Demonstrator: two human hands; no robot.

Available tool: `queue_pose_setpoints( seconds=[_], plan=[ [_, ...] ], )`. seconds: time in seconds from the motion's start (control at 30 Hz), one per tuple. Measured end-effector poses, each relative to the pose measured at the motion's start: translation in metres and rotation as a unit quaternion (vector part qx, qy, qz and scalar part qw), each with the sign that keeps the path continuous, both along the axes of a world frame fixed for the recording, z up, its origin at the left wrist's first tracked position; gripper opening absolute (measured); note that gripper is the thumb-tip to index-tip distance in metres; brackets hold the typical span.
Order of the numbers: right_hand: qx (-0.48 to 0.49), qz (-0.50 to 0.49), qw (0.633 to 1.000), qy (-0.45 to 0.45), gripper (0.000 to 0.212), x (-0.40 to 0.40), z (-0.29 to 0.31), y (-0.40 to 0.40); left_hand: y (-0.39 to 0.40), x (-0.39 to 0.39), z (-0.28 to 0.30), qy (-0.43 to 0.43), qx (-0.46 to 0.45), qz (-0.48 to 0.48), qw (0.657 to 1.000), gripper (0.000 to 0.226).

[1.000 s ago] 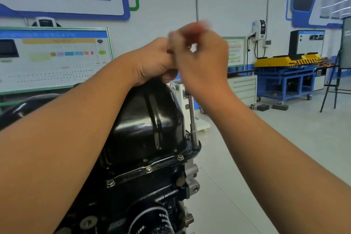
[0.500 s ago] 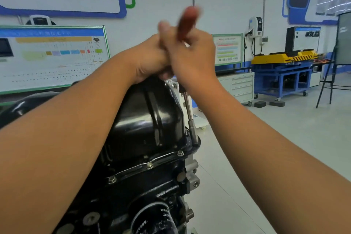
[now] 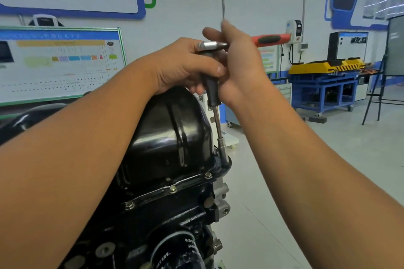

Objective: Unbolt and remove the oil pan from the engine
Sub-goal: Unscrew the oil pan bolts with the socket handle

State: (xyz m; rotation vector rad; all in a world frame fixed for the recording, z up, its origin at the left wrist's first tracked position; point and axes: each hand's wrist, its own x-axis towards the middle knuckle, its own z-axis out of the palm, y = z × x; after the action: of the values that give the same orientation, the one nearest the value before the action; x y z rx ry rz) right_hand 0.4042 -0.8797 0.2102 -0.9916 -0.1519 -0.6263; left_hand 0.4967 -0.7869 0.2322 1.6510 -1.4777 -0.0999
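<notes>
At the far right corner of the oil pan (image 3: 166,137), down at its flange, the socket (image 3: 224,155) sits over a bolt I cannot see, and everything I do next turns on the line that runs up from there. The extension (image 3: 217,122) rises from the socket almost upright, leaning a little toward me and to my left, into the black collar that my left hand (image 3: 185,65) is curled round just above the pan's dome. So the bolt lies straight below my left grip, along the shaft's long axis, and that hand is the nearer of the two to the pan. At the top the ratchet (image 3: 213,45) crosses that axis at a right angle: its red handle (image 3: 271,39) runs out level to my right, behind my right hand (image 3: 238,65). My right grip looks loose, fingers mostly straight and raised against the bar near the head; whether the thumb is wrapped round it I cannot tell. I judge that the swing has to stay flat, around the upright shaft, with the left hand keeping the shaft in line so the socket does not tip off the bolt. The pan is still seated on the engine (image 3: 175,214), with three flange bolts (image 3: 172,189) showing along the near edge, so most of the unbolting looks to be ahead.
</notes>
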Motion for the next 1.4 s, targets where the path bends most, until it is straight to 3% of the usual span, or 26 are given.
queue_pose_setpoints(
  seconds=[0.07, 0.13, 0.17, 0.2, 0.27, 0.3, 0.33, 0.4, 0.47, 0.57, 0.67, 0.7, 0.77, 0.8, 0.87, 0.9, 1.0, 1.03, 1.07, 1.13, 1.17, 1.2, 1.27, 1.33, 1.37, 1.4],
  plan=[
    [-0.166, -0.131, 0.976, -0.043, 0.018, 0.002, -0.011, 0.006, -0.001, 0.002, -0.002, -0.005, -0.024, -0.006, 1.000, 0.014],
    [-0.412, -0.336, 0.838, -0.122, 0.010, 0.000, -0.016, 0.001, -0.001, 0.001, -0.003, -0.008, -0.022, 0.010, 1.000, 0.012],
    [-0.482, -0.373, 0.781, -0.134, 0.010, 0.002, -0.015, -0.005, -0.001, 0.000, -0.004, -0.010, -0.016, 0.019, 1.000, 0.010],
    [-0.482, -0.371, 0.783, -0.134, 0.009, 0.003, -0.014, -0.009, -0.001, -0.001, -0.004, -0.014, -0.012, 0.018, 1.000, 0.009],
    [-0.271, -0.267, 0.921, -0.085, 0.020, 0.000, -0.010, -0.012, 0.000, 0.000, -0.001, -0.006, -0.005, -0.008, 1.000, 0.014],
    [-0.136, -0.135, 0.980, -0.043, 0.024, 0.000, -0.008, -0.015, 0.001, 0.000, 0.000, 0.006, 0.004, -0.020, 1.000, 0.021],
    [-0.039, -0.003, 0.999, -0.014, 0.031, 0.001, -0.008, -0.017, 0.003, 0.001, 0.002, 0.015, 0.014, -0.027, 0.999, 0.027],
    [0.003, 0.099, 0.995, 0.000, 0.040, 0.001, -0.011, -0.022, 0.005, 0.000, 0.002, 0.013, 0.025, -0.028, 0.999, 0.031],
    [-0.081, -0.021, 0.996, -0.021, 0.037, 0.000, -0.017, -0.027, 0.005, 0.001, 0.002, 0.012, 0.025, -0.029, 0.999, 0.031],
    [-0.211, -0.235, 0.945, -0.079, 0.018, -0.009, -0.018, -0.030, 0.003, 0.001, 0.002, 0.024, 0.025, -0.032, 0.999, 0.057],
    [-0.341, -0.280, 0.894, -0.081, 0.029, -0.017, -0.012, -0.028, 0.001, 0.001, 0.002, 0.015, 0.030, -0.033, 0.999, 0.032],
    [-0.328, -0.244, 0.911, -0.056, 0.036, -0.017, -0.009, -0.027, 0.000, 0.001, 0.001, 0.018, 0.028, -0.034, 0.999, 0.022],
    [-0.160, -0.049, 0.986, -0.013, 0.047, -0.020, -0.002, -0.021, 0.001, 0.000, 0.001, 0.018, 0.025, -0.030, 0.999, 0.016],
    [-0.082, 0.016, 0.997, 0.001, 0.048, -0.019, 0.001, -0.019, 0.001, 0.000, 0.000, 0.014, 0.026, -0.023, 0.999, 0.017],
    [-0.113, -0.039, 0.993, 0.002, 0.039, -0.019, -0.002, -0.013, 0.001, -0.002, -0.001, 0.002, 0.021, -0.013, 1.000, 0.018],
    [-0.226, -0.157, 0.961, -0.008, 0.030, -0.016, -0.006, -0.012, 0.001, -0.002, -0.002, -0.006, 0.013, -0.009, 1.000, 0.020],
    [-0.538, -0.463, 0.702, -0.051, 0.019, -0.011, -0.013, -0.018, 0.001, -0.002, -0.002, -0.028, 0.005, 0.017, 0.999, 0.011],
    [-0.543, -0.479, 0.688, -0.045, 0.018, -0.010, -0.012, -0.020, 0.000, -0.001, -0.002, -0.027, 0.008, 0.020, 0.999, 0.014],
    [-0.506, -0.458, 0.730, -0.038, 0.021, -0.010, -0.010, -0.020, -0.001, 0.000, -0.002, -0.018, 0.012, 0.013, 1.000, 0.015],
    [-0.305, -0.290, 0.907, -0.018, 0.037, -0.014, -0.006, -0.016, -0.001, -0.001, -0.002, 0.007, 0.013, -0.015, 1.000, 0.017],
    [-0.187, -0.168, 0.968, -0.001, 0.041, -0.013, -0.006, -0.015, 0.000, 0.000, -0.002, 0.012, 0.011, -0.036, 0.999, 0.019],
    [-0.083, -0.059, 0.995, 0.004, 0.043, -0.013, -0.005, -0.013, 0.000, 0.000, -0.002, 0.012, 0.009, -0.050, 0.999, 0.018],
    [-0.019, 0.000, 1.000, 0.002, 0.035, -0.013, -0.004, -0.011, 0.002, -0.002, -0.002, 0.004, 0.006, -0.047, 0.999, 0.012],
    [-0.150, -0.158, 0.976, -0.012, 0.015, -0.014, -0.009, -0.010, 0.001, -0.001, -0.002, -0.003, 0.003, -0.014, 1.000, 0.010],
    [-0.275, -0.275, 0.921, -0.017, 0.015, -0.014, -0.012, -0.011, 0.000, -0.002, -0.001, -0.012, -0.001, 0.003, 1.000, 0.008],
    [-0.405, -0.385, 0.829, -0.015, 0.020, -0.014, -0.015, -0.012, 0.000, -0.003, -0.002, -0.021, -0.003, 0.015, 1.000, 0.008]
  ],
)
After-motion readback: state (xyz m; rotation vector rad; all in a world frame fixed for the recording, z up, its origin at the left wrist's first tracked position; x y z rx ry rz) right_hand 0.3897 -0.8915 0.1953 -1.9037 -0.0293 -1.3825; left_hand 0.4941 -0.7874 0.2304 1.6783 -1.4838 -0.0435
